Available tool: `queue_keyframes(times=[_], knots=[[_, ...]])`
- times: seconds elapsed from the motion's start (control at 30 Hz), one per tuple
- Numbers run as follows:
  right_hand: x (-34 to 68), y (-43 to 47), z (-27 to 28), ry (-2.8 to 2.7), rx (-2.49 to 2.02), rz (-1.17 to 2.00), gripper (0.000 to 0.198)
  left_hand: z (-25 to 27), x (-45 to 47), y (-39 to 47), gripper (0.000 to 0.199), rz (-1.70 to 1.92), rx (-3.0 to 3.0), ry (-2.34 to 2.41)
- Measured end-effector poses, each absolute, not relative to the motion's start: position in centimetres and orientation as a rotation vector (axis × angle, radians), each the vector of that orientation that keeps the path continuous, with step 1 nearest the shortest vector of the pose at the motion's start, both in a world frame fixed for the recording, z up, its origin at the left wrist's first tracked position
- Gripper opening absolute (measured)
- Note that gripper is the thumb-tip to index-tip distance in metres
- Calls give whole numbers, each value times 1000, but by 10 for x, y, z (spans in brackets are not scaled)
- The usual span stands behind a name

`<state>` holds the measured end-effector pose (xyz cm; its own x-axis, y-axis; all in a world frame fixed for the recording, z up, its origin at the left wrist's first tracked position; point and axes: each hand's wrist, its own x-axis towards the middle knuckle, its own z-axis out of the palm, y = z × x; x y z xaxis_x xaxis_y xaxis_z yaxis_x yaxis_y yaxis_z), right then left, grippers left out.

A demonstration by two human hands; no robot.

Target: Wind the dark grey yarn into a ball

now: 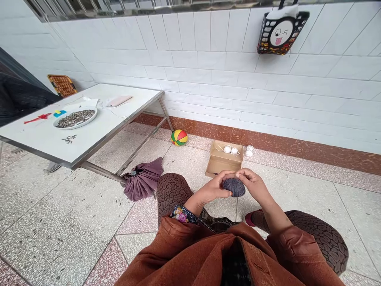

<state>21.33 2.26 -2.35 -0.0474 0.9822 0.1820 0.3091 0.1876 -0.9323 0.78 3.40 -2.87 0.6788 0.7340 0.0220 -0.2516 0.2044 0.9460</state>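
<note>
A dark grey-purple ball of yarn is held above the floor between my knees. My left hand wraps round its left side, thumb below and fingers over the top. At the top of the ball, my right hand is closed in a pinch; a strand of yarn seems to be between its fingertips, though it is too thin to make out fully. Just beyond my hands, an open cardboard box lies on the floor with two small white balls on its lid. More white balls sit beside it.
At the left stands a white table bearing a plate of sunflower seeds. A purple cloth bag lies by its leg, and a colourful ball rests near the wall. A black basket hangs at upper right.
</note>
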Motion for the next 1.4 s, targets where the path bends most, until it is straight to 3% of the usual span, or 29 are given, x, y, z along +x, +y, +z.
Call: queue_keyframes(times=[0.13,0.37,0.57,0.73,0.9,1.0,1.23,1.4], knots=[[208,16,-45,-1403,-1292,1038,42,-25,11,30,65,821,832,481],[191,-3,-56,-1721,-1256,739,29,-24,15,32,50,959,505,581],[195,-10,-27,-1984,-1181,551,21,-27,13,32,56,1079,870,797],[201,13,-5,-2042,-1126,501,22,-28,4,30,58,901,1270,846],[202,34,-10,-1890,-1117,641,22,-21,0,21,62,627,1178,768],[199,31,-16,-1776,-1121,715,22,-19,3,16,63,669,1089,734],[204,23,-20,-1649,-1181,787,24,-20,10,13,43,661,1023,756],[203,23,-32,-1476,-1214,936,27,-11,9,10,54,657,921,640]])
